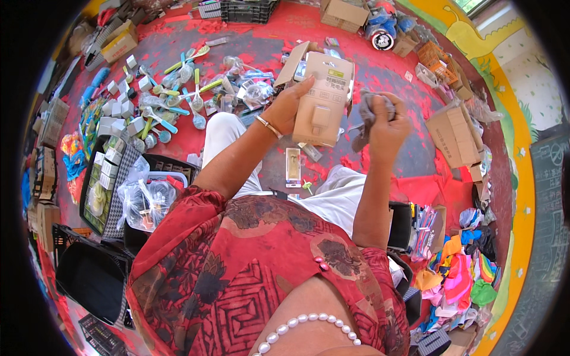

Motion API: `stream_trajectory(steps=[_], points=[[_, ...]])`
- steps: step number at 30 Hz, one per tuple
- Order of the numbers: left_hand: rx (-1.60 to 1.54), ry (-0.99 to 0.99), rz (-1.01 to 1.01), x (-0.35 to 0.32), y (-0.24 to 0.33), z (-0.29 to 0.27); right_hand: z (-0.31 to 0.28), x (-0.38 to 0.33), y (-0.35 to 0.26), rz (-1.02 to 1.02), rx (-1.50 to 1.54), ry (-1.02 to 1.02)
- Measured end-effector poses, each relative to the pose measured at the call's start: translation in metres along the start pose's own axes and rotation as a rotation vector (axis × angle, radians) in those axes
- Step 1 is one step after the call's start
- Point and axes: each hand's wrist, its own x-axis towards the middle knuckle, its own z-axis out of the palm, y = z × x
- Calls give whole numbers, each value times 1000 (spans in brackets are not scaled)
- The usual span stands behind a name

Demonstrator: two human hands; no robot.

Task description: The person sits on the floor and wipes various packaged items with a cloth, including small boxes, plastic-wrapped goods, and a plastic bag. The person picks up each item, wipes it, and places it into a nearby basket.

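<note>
My left hand (pixel 289 105) grips a brown cardboard package box (pixel 325 113) by its left side, tilted up in front of me. A green label and a picture of a small plug-like block show on its face. In my right hand (pixel 389 126) is a crumpled grey cloth (pixel 373 113), held just right of the box, with a small gap between them. Behind the box stands an open cardboard carton (pixel 291 64), partly hidden. On the floor between my knees lies a narrow packaged item (pixel 293 167) with a clear window.
Long-handled brushes (pixel 196 89) and small grey boxes (pixel 122 107) lie scattered at left. Near my left side sits a clear plastic tub (pixel 148 207) of bagged items beside black baskets (pixel 89 273). At right are a cardboard carton (pixel 454 135) and a colourful cloth heap (pixel 457 273).
</note>
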Motion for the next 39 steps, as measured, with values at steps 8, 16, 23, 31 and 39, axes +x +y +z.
stream_trajectory(steps=[8, 16, 23, 31, 39], points=[[-2, 35, 1, 4, -2, 12, 12, -23, -2, -553, -377, -283], [30, -19, 21, 10, 2, 19, -6, -33, 7, -201, 13, -126], [46, -56, 94, 15, 0, 25, -3, -38, 1, -711, -546, -150], [-1, 109, 161, 24, 6, 17, 27, -68, 0, -653, -380, -80], [36, 48, 239, 21, 11, 23, 21, -58, 8, -792, -606, -227]])
